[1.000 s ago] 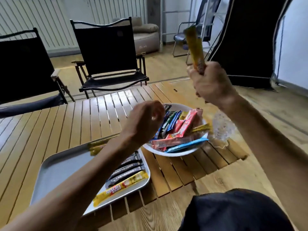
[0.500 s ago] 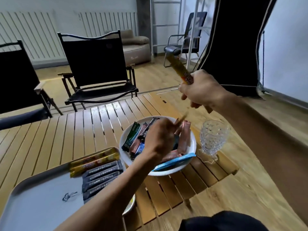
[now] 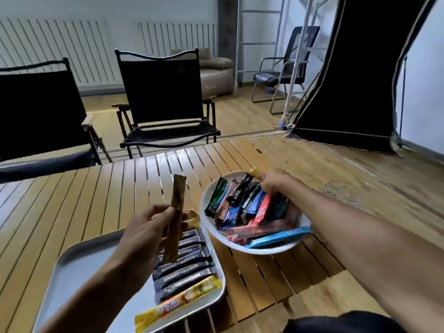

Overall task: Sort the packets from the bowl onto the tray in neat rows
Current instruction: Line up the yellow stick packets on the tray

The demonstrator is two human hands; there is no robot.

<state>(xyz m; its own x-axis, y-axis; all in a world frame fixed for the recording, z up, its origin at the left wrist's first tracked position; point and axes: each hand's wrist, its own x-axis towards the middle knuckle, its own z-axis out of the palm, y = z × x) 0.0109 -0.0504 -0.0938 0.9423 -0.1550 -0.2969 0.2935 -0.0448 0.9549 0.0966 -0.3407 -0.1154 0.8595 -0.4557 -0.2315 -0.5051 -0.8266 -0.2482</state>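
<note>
A white bowl [image 3: 265, 250] on the slatted wooden table holds several packets [image 3: 247, 207] in green, blue, red and black. Left of it lies a grey tray [image 3: 72, 272] with a row of dark packets [image 3: 185, 260] and a yellow Nescafe packet [image 3: 177, 306] at its near end. Above that row, my left hand [image 3: 144, 234] pinches a golden-brown packet [image 3: 176, 210] upright. My right hand [image 3: 274, 183] reaches into the far side of the bowl, and a yellow packet [image 3: 256, 173] sticks out from its fingers over the rim.
A clear glass [image 3: 343, 193] stands right of the bowl, close to my right forearm. Two black folding chairs [image 3: 165, 102] stand beyond the table's far edge. A black tent-like screen [image 3: 360, 80] rises at the back right.
My right hand came down from head height into the bowl with the yellow packet. My left hand lifted out of the bowl with a golden-brown packet and moved over the tray.
</note>
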